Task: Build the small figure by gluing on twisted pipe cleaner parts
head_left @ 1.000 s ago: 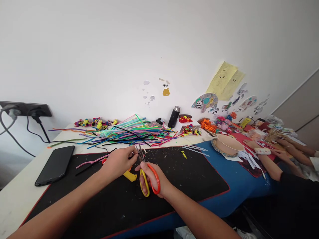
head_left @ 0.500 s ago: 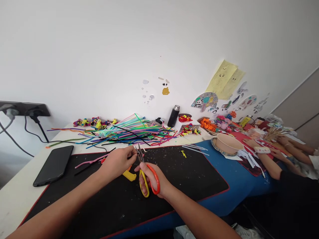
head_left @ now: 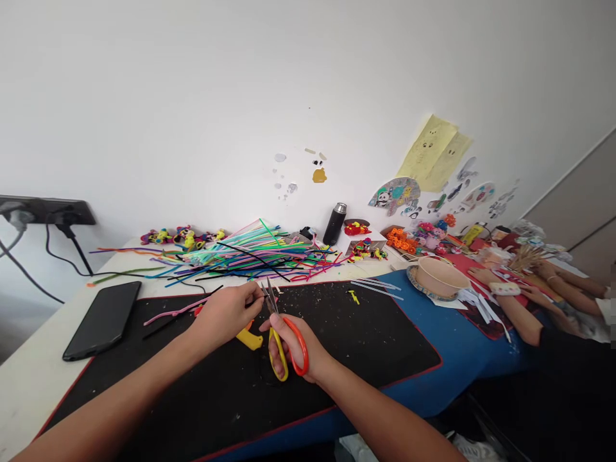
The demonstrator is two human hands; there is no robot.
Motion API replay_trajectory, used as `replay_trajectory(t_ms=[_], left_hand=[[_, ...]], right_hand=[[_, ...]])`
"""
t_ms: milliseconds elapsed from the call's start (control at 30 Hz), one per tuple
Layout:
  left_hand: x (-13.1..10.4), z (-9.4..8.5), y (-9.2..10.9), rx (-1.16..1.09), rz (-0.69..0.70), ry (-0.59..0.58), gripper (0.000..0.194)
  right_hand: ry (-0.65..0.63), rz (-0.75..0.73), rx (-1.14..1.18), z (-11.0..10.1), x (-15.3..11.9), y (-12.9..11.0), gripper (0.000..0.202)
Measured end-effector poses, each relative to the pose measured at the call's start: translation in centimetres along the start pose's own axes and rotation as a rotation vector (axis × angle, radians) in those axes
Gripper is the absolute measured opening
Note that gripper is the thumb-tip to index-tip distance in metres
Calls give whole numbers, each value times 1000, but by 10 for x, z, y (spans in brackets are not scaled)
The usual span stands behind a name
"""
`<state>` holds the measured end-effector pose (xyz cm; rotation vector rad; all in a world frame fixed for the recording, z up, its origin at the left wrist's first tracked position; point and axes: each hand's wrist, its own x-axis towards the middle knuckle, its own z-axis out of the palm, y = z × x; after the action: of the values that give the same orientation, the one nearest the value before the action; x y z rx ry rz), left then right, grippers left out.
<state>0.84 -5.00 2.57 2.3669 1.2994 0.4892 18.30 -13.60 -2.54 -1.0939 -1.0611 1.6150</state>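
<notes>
Gripping scissors (head_left: 273,305) with parted blades, the right hand (head_left: 303,346) is held above a black mat (head_left: 356,346). The left hand (head_left: 231,311), thumb and finger closed, pinches a small dark strip (head_left: 265,296) beside the blades, partly hidden. Beyond, on the white table (head_left: 36,391), lie many coloured pipe cleaners (head_left: 250,250).

Left hand (head_left: 233,311) pinches small dark piece (head_left: 265,296); right hand (head_left: 314,350) holds scissors (head_left: 303,350), blades parted.

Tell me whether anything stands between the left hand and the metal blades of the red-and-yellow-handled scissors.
No obstacle is visible: the left hand is close beside the open scissors; only a small dark piece, too tiny to identify, shows between them.
</notes>
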Motion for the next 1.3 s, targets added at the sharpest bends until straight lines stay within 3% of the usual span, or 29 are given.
replay_trajectory(t_ms=[567,833,1000,1133,1300], left_hand=[[0,2,0,41,3,3,22],[3,-2,5,36,-21,-4,23],[34,3,21,208,51,-40,22],[68,19,35,270,121,-82,20],[97,41,44,332,174,-164,19]], right_hand=[[14,-13,4,1,1,0,67],[7,7,15,-1,-2,-10,57],[72,122,132,-19,1,-18,41],[128,265,299,-38,8,-16,29],[153,299,418,-53,16,-6,20]])
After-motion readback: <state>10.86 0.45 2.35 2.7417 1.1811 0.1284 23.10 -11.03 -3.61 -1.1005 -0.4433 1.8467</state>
